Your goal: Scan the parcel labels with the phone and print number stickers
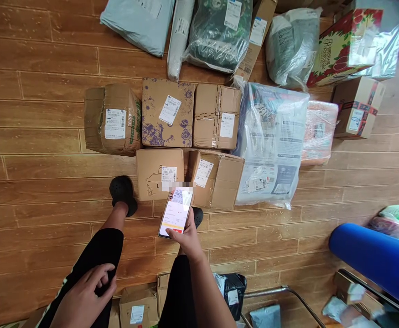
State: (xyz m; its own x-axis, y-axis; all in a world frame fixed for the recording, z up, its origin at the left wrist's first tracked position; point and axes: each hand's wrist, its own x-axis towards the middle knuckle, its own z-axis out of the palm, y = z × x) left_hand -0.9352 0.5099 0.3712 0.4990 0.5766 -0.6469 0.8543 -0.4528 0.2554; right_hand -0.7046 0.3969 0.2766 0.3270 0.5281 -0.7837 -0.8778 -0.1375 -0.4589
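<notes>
My right hand (186,238) grips a smartphone (176,211) with a lit screen, held out over the floor above two small cardboard boxes. The nearer left box (153,172) bears a shipping label and a pen sketch; the box to its right (215,177) is taped with a white label. My left hand (85,296) rests on my left thigh with the fingers loosely spread and nothing in it. Both my legs in black shorts and black shoes (123,191) show below me.
Behind those boxes stand a row of three cardboard parcels (167,114), a clear plastic-wrapped package (272,141), and grey and green mailer bags (220,32) on the wooden floor. A red printed carton (343,45) lies far right. A blue roll (373,257) and more parcels (137,307) lie near my feet.
</notes>
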